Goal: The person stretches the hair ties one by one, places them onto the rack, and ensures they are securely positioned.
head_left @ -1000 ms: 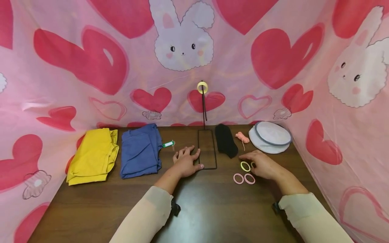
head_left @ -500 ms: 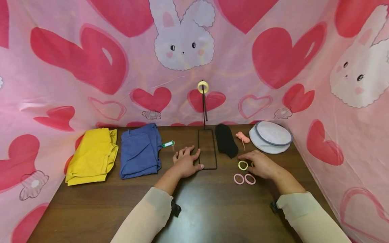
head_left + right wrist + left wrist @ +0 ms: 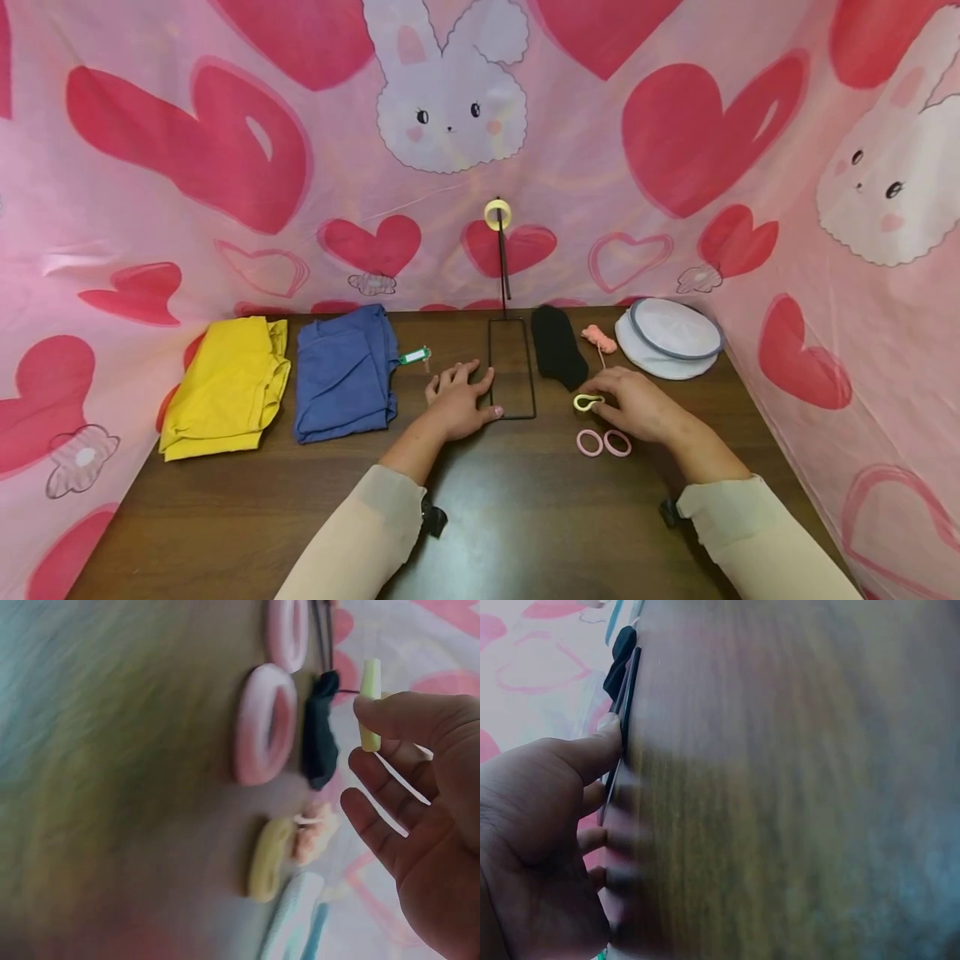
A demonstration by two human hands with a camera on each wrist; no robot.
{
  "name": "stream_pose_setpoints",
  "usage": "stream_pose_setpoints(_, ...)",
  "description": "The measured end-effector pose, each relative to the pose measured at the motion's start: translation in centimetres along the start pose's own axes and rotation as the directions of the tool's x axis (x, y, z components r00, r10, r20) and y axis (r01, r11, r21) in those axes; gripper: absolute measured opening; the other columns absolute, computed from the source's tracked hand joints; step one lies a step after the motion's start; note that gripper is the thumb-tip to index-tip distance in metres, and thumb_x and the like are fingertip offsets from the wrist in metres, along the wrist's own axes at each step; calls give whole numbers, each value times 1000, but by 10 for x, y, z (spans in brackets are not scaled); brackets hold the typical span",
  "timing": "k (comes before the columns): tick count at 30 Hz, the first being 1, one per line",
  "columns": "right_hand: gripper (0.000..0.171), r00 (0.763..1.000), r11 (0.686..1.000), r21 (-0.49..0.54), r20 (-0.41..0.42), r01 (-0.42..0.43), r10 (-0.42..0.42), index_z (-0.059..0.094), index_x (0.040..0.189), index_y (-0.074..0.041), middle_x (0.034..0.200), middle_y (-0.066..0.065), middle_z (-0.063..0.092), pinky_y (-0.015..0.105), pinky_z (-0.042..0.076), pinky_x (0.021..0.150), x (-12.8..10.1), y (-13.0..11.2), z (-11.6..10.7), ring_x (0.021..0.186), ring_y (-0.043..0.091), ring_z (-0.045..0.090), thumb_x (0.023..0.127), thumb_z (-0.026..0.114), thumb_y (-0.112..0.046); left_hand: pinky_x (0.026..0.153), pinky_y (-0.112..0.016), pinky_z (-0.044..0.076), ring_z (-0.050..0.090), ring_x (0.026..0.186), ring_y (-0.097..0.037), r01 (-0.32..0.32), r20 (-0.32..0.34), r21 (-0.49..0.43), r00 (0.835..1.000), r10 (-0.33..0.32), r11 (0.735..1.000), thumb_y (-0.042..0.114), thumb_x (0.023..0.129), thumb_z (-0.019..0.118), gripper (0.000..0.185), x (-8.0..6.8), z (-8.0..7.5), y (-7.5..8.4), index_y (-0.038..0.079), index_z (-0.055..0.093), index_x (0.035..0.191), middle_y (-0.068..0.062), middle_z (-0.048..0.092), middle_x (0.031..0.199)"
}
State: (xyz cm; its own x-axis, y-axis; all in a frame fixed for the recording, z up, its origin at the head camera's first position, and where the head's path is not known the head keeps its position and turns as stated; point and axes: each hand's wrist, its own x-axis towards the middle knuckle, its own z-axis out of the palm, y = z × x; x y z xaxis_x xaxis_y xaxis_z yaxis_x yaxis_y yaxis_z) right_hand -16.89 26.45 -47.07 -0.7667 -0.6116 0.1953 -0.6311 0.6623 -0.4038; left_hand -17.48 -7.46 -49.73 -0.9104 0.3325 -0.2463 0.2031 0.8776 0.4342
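light: bright, even, soft shadows | glare: pale sheen on desk (image 3: 495,533) near edge | head view: sharp, edges bowed | wrist views: desk surface heavily blurred

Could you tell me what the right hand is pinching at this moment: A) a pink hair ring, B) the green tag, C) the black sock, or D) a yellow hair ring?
D: the right hand pinches the yellow hair ring, lifted off the table beside the two pink rings.

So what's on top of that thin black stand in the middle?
A yellow ring sits on the upright rod of the black stand. How it is fastened there cannot be seen. The left hand rests against the stand's base frame.
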Motion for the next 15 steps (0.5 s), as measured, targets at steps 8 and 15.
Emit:
stream_pose_setpoints(8,23,994,997,21,-86,76,-74,79,107,-16,104,-7,72,37,55,83,10,-23,-11,96,9,66,87,79,-5,119,-65,6,10,157,-36,4,-5,7,1000,-4,1000,62,98,60,76,-1,1,-1,35,32,163,1,15,173)
stream_pose_setpoints(15,21,967,985,25,-198,170,-162,79,106,-12,102,-6,73,33,54,92,26,-44,-28,95,11,68,87,80,-5,118,-65,6,10,157,-37,0,-8,6,1000,0,1000,61,98,60,76,1,1,-1,35,32,163,1,16,173)
